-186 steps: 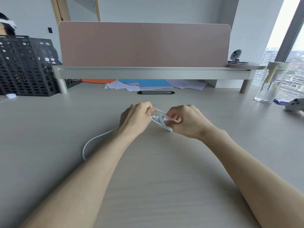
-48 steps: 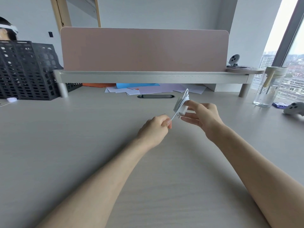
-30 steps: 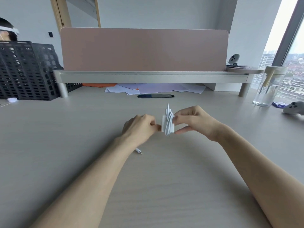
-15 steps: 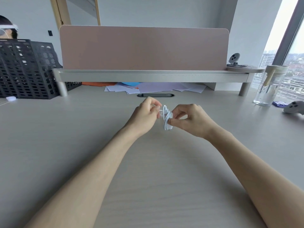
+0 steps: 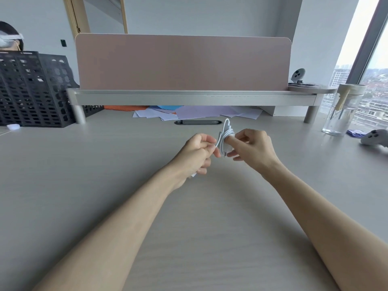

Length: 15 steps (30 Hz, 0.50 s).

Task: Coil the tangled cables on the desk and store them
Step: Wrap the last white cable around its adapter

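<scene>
**Pale desk by a window: two bare hands are holding a small coil of white cable**

Pale wood-grain desk point(image 5: 84, 185) is filling most of the view, seen from a camera worn on the person's head. Both bare forearms are reaching in from the near edge and meeting just above the desk's middle.

Between the hands, a white cable point(image 5: 225, 137) is sitting gathered into a tight little bundle, raised off the surface with one loop poking upward. The right hand point(image 5: 254, 148) is pinching this bundle, with the thumb pressing on its right side and the fingers curling beneath it. The left hand point(image 5: 195, 156), just to the left, is clenching loosely around a loose strand that is running out of the bundle. A small white tip is peeking out below that hand; what it is cannot be told.

Farther back, a long grey shelf riser point(image 5: 189, 97) is spanning the desk, carrying a dusty-pink divider panel point(image 5: 182, 61). Loose papers point(image 5: 189, 113) in white, blue and orange are lying under the riser, behind a dark oval cable port point(image 5: 198, 122). A black mesh organiser point(image 5: 31, 89) is standing at the far left, and another person's head point(image 5: 8, 36) is showing behind it. At the far right, a clear glass jar point(image 5: 344, 110) and a grey game controller point(image 5: 375, 137) are resting near a tall window point(image 5: 373, 70) that is looking out over city buildings.
</scene>
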{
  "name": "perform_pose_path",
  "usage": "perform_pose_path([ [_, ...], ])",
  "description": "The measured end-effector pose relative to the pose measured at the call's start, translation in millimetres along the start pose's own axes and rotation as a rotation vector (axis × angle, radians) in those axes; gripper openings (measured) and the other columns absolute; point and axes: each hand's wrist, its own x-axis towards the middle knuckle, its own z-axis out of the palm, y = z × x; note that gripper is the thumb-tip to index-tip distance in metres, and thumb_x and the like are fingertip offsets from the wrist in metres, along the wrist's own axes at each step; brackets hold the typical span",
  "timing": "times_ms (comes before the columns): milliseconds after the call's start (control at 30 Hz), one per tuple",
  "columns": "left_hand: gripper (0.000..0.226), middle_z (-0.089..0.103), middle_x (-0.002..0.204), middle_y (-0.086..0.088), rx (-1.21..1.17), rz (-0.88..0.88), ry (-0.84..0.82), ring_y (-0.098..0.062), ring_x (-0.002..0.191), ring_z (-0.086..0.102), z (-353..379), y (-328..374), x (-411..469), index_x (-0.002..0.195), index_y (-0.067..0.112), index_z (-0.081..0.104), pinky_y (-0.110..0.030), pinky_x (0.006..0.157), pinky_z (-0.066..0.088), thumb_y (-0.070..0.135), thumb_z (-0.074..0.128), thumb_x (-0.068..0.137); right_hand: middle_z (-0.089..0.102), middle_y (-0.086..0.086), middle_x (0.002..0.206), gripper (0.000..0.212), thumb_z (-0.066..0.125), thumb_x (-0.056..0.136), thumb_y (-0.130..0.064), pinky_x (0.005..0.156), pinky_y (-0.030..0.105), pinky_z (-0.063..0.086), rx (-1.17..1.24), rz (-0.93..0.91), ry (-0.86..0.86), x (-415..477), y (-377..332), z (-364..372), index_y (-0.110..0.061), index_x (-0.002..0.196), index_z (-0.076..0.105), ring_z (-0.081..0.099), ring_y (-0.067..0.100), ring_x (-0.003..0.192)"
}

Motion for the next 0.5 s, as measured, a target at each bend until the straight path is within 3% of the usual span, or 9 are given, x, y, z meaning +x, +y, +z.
perform_pose_path([
  [100,0.007,0.059,0.08,-0.003,-0.079,-0.028,-0.018,-0.01,0.042,0.028,5,-4,0,0.104,0.01,0.045,-0.025,0.048,0.029,0.005,0.041,0.101,0.074,0.012,0.082,0.023,0.07,0.085,-0.024,0.069,0.036,0.063,0.157,0.077,-0.017,-1,0,1,-0.001,0.088,0.068,0.075,0.017,0.068],
  [233,0.012,0.057,0.077,-0.003,-0.062,-0.061,-0.086,-0.009,0.042,0.026,10,-7,-2,0.109,0.008,0.05,-0.022,0.046,0.027,0.009,0.04,0.103,0.073,0.009,0.085,0.024,0.067,0.085,-0.029,0.069,0.035,0.062,0.197,0.062,-0.006,-3,3,4,-0.005,0.089,0.066,0.073,0.016,0.075],
  [367,0.02,0.055,0.072,0.0,0.102,0.013,-0.09,-0.01,0.044,0.027,10,-6,-1,0.105,0.011,0.057,-0.02,0.046,0.027,0.015,0.037,0.104,0.066,-0.002,0.081,0.031,0.063,0.085,-0.041,0.078,0.039,0.061,0.098,0.018,0.034,-1,5,3,-0.011,0.087,0.058,0.068,0.01,0.073],
  [500,0.022,0.058,0.071,0.008,0.446,0.163,-0.001,-0.003,0.05,0.044,13,-8,-2,0.102,0.017,0.061,-0.02,0.052,0.035,0.021,0.039,0.102,0.057,0.0,0.076,0.027,0.063,0.088,-0.029,0.071,0.039,0.063,0.115,0.012,0.024,0,7,5,-0.007,0.083,0.049,0.063,0.014,0.071],
])
